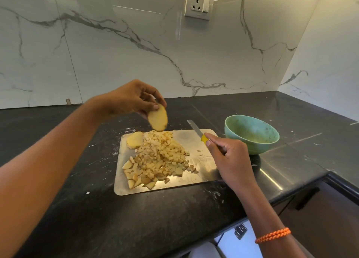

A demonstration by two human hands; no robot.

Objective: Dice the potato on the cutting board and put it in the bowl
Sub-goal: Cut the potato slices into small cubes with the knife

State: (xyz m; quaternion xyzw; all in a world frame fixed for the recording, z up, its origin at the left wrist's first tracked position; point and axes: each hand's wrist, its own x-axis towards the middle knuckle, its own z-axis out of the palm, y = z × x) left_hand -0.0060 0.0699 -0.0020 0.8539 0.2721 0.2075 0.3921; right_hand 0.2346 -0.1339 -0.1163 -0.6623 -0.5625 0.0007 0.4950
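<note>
board (pixel 196 141) is crowded with diced potato (pixel 161 158); bowl (pixel 251 134) is seen empty at 3 o'clock. slice (pixel 157 118) is pinched by left hand (pixel 128 99) at 12 o'clock and could be dropped. knife (pixel 198 132) is gripped closed by right hand (pixel 231 158).

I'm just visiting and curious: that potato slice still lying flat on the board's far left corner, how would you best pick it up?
Pinch the flat potato slice by its rounded rim, from above on the outer left side. It lies flat on the cutting board with the diced pile against its right edge, so the left side looks freest.
</note>
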